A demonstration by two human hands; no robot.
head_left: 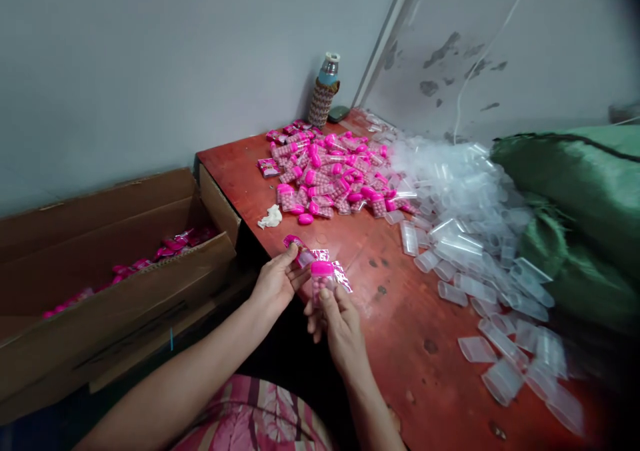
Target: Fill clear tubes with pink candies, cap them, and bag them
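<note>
- My right hand [336, 321] holds a little clear bottle [321, 281] with a pink cap, pinched in my fingers near the front edge of the red table [400, 344].
- My left hand [274, 283] holds a shiny see-through wrapper [306, 256] with pink on it, just beside the bottle and touching it, I think.
- The bottle has small pink balls inside. If my grip slips, I think it could drop off the near edge and land on my lap or the floor.
- The wrapper is thin and slippery, so it could crumple or slide out of my fingers.
- Far on the table is a big pile of pink bottles [330, 174], full of the same pink balls.
- To the right is a heap of clear tubes [465, 237]. They look empty.
- On the left stands a cardboard box [115, 284] with pink packets in it.
- A water bottle [324, 91] stands far back by the wall. I cannot see what is in it.
- A green sack [575, 191] lies far right. I cannot see inside.
</note>
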